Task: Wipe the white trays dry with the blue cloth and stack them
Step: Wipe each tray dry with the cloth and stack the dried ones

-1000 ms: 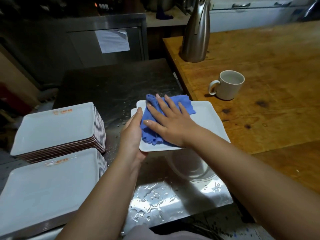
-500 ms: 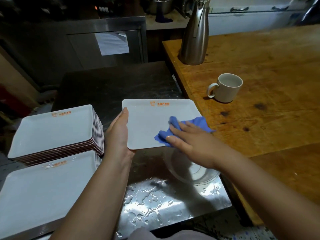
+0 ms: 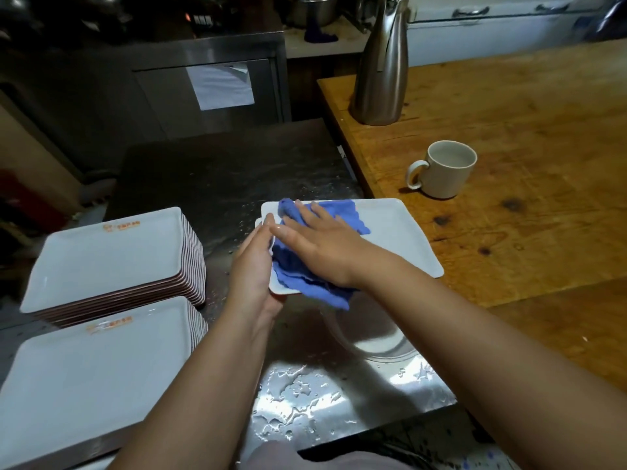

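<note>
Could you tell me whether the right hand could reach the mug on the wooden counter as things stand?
Probably yes: the mug stands alone on bare wood beyond the tray, nothing between. But the right hand is pressing the blue cloth.

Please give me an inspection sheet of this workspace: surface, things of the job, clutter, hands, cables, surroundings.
Surface: steel counter wet with droplets.
Job's things: white tray under blue cloth; two tray stacks at left.
Clutter: mug and steel jug on wooden table.
Hands: left hand grips the tray's edge; right hand presses the cloth flat.
Cables: nothing seen.
Surroundings: dark steel cabinet behind.
</note>
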